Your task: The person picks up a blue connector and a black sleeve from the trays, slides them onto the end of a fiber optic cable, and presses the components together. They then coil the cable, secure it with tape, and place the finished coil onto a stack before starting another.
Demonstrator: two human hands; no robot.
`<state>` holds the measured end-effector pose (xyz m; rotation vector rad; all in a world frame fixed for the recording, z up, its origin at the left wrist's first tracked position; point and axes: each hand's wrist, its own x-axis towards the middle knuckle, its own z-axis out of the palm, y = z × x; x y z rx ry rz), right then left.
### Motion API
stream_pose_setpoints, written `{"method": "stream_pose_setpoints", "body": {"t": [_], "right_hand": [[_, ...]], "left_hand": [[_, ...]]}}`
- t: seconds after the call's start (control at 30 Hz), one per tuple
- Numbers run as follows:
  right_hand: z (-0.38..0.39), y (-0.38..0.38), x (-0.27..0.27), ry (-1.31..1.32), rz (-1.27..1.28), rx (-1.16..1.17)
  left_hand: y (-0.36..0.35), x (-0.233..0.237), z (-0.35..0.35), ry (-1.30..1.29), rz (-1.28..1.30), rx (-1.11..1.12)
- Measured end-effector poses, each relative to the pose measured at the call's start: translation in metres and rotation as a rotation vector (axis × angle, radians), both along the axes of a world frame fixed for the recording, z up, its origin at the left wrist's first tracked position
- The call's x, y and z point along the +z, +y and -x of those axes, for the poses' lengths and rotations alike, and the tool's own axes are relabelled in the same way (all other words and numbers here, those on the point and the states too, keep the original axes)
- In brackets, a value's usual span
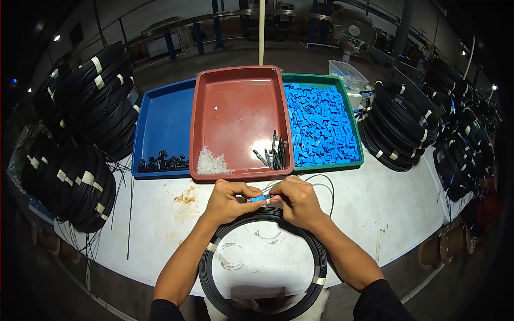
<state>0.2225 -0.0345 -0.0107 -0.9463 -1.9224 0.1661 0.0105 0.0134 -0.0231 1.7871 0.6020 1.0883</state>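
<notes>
Between my two hands is a small blue connector [258,198] with a dark end on its right. My left hand [230,200] pinches the blue part between thumb and fingers. At the dark end, my right hand [297,199] is closed with thumb and fingertips; whether it grips the connector or the cable there is hard to make out. A coil of black cable [205,262], bound with pale tape, lies just below both hands. One thin loop of cable [333,195] arcs out to the right of my right hand.
Ahead stand a blue tray [166,115] with black parts, a red tray [241,117] with clear bits and dark connectors, and a green tray [357,144] full of blue pieces [318,125]. Cable coils [399,128] stand at right, more coils [69,182] at left.
</notes>
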Motion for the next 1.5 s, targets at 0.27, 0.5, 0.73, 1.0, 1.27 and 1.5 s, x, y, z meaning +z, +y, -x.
{"method": "stream_pose_setpoints", "body": {"t": [0.27,0.5,0.73,1.0,1.27,1.5], "right_hand": [[-0.001,-0.001,0.003,-0.011,-0.017,0.015],[-0.002,0.000,0.001,0.000,-0.017,0.020],[-0.008,-0.001,0.010,-0.038,-0.014,0.003],[-0.006,0.000,0.004,-0.073,-0.043,0.010],[-0.003,-0.003,0.005,-0.100,-0.086,0.024],[-0.002,-0.003,0.006,-0.099,-0.234,0.074]], "left_hand": [[-0.003,0.006,0.001,0.052,-0.020,0.059],[-0.002,0.006,0.000,0.048,-0.059,0.083],[-0.004,0.008,-0.001,0.040,-0.055,0.089],[-0.006,0.015,-0.005,0.065,-0.315,0.199],[-0.007,0.021,-0.006,0.124,-0.640,0.158],[-0.008,0.020,-0.003,0.057,-0.558,0.144]]}}
